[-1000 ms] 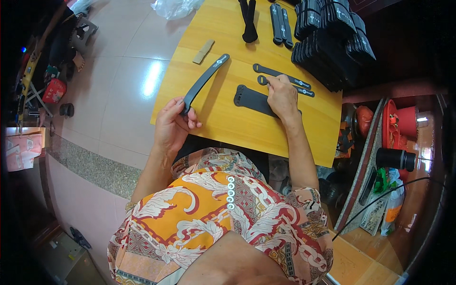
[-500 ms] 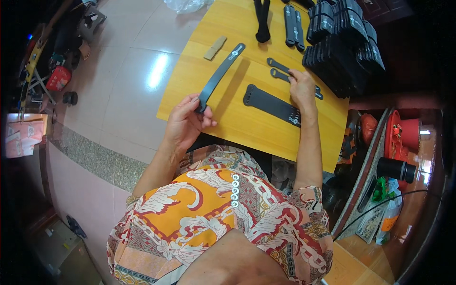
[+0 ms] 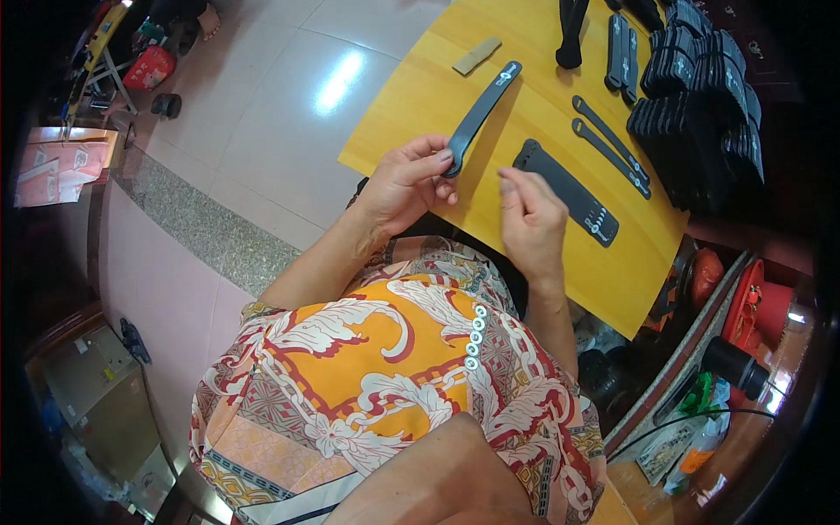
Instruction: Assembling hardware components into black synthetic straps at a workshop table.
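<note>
My left hand [image 3: 411, 179] pinches a long black strap [image 3: 481, 112] by its lower end, between thumb and fingers. The strap sticks up and away over the yellow table, a small white mark near its far tip. To the right, my right hand [image 3: 534, 219] hovers at the table's near side with its fingers curled together; nothing shows in them. Just beyond it lies a fanned row of overlapping black straps [image 3: 564, 185], partly covered by that hand. Two loose black straps, an upper one [image 3: 610, 131] and a lower one [image 3: 610, 157], lie side by side farther right.
Bundled stacks of black straps [image 3: 682, 144] crowd the yellow table's [image 3: 429, 114] right side. Toward its far edge are a small strap bundle [image 3: 619, 57], a black roll-ended strap [image 3: 570, 44] and a tan strip [image 3: 477, 55]. A cluttered shelf with a black cylinder [image 3: 735, 367] stands right.
My right hand has left the two loose straps and come back toward my left hand, beside the fanned straps. My left hand still holds its strap. The whole view has shifted.
</note>
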`<state>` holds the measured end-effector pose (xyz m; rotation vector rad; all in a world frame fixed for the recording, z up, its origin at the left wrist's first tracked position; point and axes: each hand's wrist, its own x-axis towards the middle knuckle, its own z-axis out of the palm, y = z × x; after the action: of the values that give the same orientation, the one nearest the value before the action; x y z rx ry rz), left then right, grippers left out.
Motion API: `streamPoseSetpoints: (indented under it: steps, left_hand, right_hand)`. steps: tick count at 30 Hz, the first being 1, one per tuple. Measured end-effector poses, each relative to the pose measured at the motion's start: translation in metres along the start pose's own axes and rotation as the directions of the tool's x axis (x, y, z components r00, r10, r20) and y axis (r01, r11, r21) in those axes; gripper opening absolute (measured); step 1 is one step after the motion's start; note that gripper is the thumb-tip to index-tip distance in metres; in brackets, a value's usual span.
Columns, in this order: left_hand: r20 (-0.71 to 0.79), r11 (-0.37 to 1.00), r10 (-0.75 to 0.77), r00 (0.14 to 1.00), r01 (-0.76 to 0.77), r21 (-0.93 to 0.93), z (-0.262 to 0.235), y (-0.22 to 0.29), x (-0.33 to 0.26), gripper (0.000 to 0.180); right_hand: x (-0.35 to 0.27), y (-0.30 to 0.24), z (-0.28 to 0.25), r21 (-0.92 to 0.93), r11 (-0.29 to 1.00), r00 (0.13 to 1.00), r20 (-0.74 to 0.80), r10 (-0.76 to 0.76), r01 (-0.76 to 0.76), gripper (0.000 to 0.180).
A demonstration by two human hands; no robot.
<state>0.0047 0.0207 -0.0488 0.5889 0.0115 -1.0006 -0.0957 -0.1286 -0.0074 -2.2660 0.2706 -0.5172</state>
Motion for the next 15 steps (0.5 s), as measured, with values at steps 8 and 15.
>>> streamPoseSetpoints:
  steps: [8,15]
  left_hand:
    - [-0.009,0.996,0.044,0.999,-0.043,0.084,0.000,-0.003,0.000,0.018]
    - [0.009,0.992,0.068,0.998,-0.069,0.107,-0.003,-0.008,0.001,0.022]
  right_hand:
    - [-0.007,-0.020,0.020,-0.004,0.993,0.991,-0.055,-0.120,0.120,0.013]
    - [-0.010,-0.018,0.027,-0.068,0.981,0.979,-0.078,-0.186,0.181,0.018]
